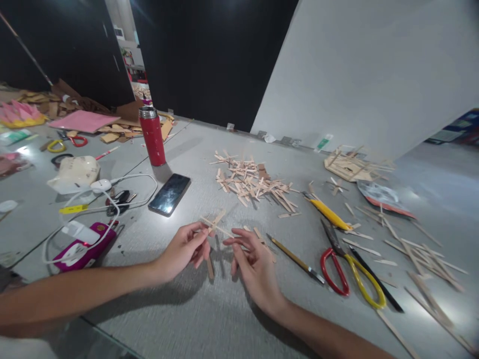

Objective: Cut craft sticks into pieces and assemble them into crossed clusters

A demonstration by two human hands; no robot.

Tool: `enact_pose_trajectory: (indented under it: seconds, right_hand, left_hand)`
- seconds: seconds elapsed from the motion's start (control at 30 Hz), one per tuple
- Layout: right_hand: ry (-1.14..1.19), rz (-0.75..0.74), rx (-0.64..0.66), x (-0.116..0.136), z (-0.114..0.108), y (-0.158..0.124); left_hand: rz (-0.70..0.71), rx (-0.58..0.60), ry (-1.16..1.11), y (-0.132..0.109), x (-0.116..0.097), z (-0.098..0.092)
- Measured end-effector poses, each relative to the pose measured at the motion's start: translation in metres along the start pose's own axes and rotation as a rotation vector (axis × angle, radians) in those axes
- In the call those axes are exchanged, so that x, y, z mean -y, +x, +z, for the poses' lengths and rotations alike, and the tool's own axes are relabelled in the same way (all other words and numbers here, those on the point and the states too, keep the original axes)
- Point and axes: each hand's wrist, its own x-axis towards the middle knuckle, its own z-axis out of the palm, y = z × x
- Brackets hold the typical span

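Near the middle of the grey table, my left hand (189, 247) pinches a few thin wooden sticks (218, 218) that cross each other, with one longer piece pointing down below the fingers. Just to its right is my right hand (254, 262), fingers curled and bent toward the thin end of a crossing stick; whether it grips that end is too small to tell. Beyond both hands lies a loose pile of small wooden pieces (254, 184). A few more sticks lie behind my right hand, beside a brown-handled pencil-like tool (295, 258).
Scissors (335, 249) with red and yellow handles, a yellow cutter (329, 214) and scattered sticks lie right. A phone (170, 194), a red bottle (152, 137) and a purple power strip (88, 247) with white cables stand or lie left. A wooden frame (350, 167) sits back right.
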Motion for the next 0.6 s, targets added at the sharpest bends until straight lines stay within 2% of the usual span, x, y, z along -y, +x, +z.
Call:
enact_pose_trajectory:
  seconds: [0.2, 0.6]
  right_hand:
    - [0.032, -0.026, 0.027, -0.0001, 0.0013, -0.0033]
    - [-0.012, 0.004, 0.121, -0.0009, -0.0006, -0.0047]
  left_hand:
    - [0.036, 0.046, 0.159, -0.0036, -0.0002, 0.0012]
    - [0.027, 0.062, 0.261, -0.006, 0.0025, 0.0017]
